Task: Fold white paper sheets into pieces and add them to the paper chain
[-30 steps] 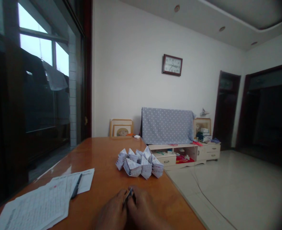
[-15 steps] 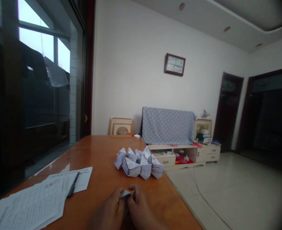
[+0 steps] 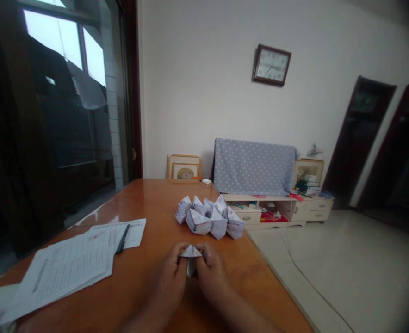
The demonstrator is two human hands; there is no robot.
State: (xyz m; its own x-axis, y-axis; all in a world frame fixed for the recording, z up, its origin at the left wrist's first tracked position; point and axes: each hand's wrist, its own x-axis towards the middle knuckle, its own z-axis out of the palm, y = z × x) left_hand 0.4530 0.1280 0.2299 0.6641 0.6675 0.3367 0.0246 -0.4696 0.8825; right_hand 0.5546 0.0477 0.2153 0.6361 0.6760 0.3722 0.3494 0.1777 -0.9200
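Note:
A small folded piece of printed white paper (image 3: 191, 255) is pinched between both hands low in the middle of the orange-brown table (image 3: 149, 203). My left hand (image 3: 169, 280) grips its left side with closed fingers. My right hand (image 3: 212, 275) grips its right side the same way. Just beyond the hands stands a cluster of several folded paper shapes (image 3: 209, 222) made from the same printed paper.
Printed sheets (image 3: 76, 261) lie at the left with a dark pen (image 3: 122, 239) on them. The table's right edge drops to a tiled floor. A low cabinet (image 3: 281, 212) with a dotted cloth stands against the far wall. Glass doors are at the left.
The head view has tilted down and the hands sit higher in it. The folded paper has opened from a thin dark edge into a small white peaked shape between the fingers.

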